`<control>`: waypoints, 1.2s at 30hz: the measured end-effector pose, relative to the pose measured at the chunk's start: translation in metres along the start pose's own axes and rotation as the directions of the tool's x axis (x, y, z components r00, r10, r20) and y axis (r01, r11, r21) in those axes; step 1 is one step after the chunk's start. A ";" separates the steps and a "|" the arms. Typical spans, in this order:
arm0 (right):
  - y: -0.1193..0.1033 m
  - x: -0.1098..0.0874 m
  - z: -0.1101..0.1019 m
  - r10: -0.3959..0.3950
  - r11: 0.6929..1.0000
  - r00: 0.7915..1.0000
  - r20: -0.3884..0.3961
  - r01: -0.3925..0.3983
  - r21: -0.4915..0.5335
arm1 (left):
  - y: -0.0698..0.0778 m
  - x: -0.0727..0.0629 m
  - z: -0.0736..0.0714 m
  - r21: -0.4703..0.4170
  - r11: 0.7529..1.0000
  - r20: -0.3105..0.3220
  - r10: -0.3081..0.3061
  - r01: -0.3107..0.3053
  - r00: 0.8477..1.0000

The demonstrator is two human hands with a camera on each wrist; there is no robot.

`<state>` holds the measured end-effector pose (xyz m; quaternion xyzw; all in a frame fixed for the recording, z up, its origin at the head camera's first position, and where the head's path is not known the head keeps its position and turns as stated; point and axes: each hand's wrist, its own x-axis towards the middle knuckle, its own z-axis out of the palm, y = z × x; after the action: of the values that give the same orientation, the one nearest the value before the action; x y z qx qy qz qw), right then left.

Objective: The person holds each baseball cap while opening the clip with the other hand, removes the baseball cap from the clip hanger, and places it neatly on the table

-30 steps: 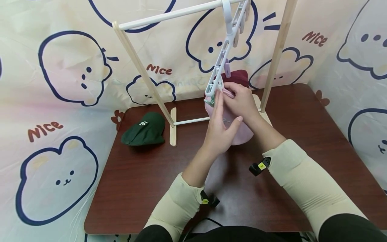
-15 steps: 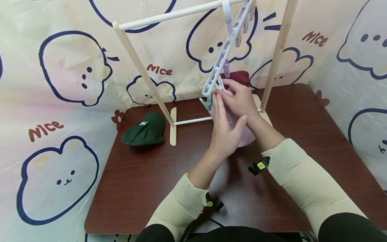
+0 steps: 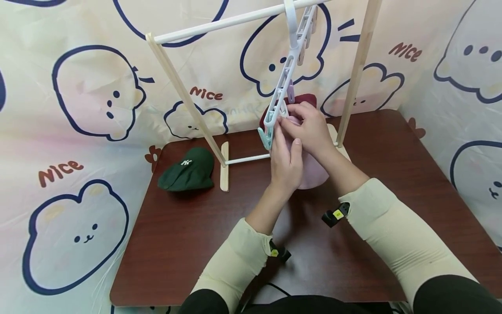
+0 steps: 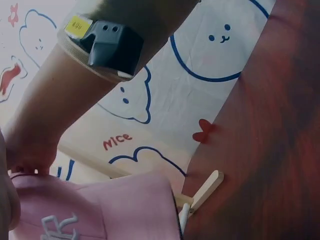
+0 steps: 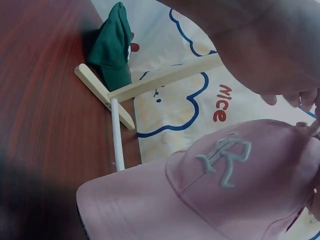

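Note:
A pink cap (image 3: 312, 174) with a pale raised emblem hangs brim down at the near end of a white clip hanger (image 3: 288, 67). My right hand (image 3: 313, 131) pinches the cap's upper edge beside a white clip (image 3: 284, 109). Against the cap's left side, my left hand (image 3: 286, 161) stands with fingers extended upward and thumb apart from their tips; its exact contact is partly hidden. A teal clip (image 3: 266, 138) dangles just left of those fingers. In the right wrist view, the front of the pink cap (image 5: 220, 165) fills the lower part.
Behind the hands is a maroon cap (image 3: 306, 99) near a purple clip (image 3: 290, 92). The hanger hooks over a rack's white bar (image 3: 223, 22) with wooden legs (image 3: 184, 96). A dark green cap (image 3: 190, 170) lies on the brown table (image 3: 176, 244) to the left.
The left hand has shifted slightly, its thumb drawing in toward the fingers, and the teal clip now hangs free of it. The hanger has swung a little. The right hand keeps its pinch.

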<state>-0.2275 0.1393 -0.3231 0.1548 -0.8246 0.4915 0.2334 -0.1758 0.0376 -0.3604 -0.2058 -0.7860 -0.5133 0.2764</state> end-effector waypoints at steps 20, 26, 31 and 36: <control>-0.011 0.017 -0.008 0.014 1.000 0.988 0.151 -0.013 -0.007 | -0.004 0.034 0.006 0.115 0.930 0.004 -0.353 0.350 0.936; -0.013 0.018 -0.009 0.031 0.999 0.991 0.130 -0.029 -0.018 | -0.009 0.035 0.007 0.167 0.905 0.037 -0.402 0.391 0.915; -0.016 0.020 -0.010 0.037 0.999 0.994 0.101 -0.033 -0.038 | -0.017 0.034 0.009 0.150 0.937 0.012 -0.321 0.316 0.947; -0.019 0.019 -0.011 0.051 0.998 0.993 0.102 -0.048 -0.030 | -0.031 0.031 0.011 0.104 0.979 -0.026 -0.175 0.177 0.984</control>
<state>-0.2323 0.1393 -0.2944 0.1563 -0.8458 0.4772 0.1805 -0.2204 0.0372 -0.3652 -0.1161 -0.8250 -0.4949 0.2468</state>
